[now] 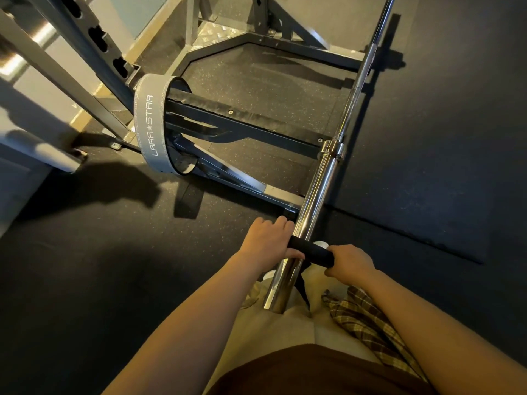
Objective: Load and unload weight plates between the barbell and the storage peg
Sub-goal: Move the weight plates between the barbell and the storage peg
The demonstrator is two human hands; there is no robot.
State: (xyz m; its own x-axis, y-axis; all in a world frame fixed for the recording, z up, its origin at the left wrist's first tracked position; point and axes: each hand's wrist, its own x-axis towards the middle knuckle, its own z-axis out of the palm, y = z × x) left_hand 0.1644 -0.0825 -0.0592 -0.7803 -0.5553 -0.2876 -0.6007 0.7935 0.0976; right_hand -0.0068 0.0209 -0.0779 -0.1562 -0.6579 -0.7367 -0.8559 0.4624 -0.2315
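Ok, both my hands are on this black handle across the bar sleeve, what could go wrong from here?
1. The black padded handle crosses the smooth chrome barbell sleeve; it could slip along the polished metal.
2. The left hand has fingers close against the sleeve, so a shift might pinch them.
3. The sleeve's end sits just above the beige trousers; if the right hand loses its hold, it may drop onto the legs.

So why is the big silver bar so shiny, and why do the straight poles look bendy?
In the head view, the chrome barbell sleeve mirrors warm light from the upper left, giving bright streaks; the rack and grey belt throw dark shadows across the floor. The wide-angle lens bows straight lines near the edges. Both hands, left and right, look sharp.
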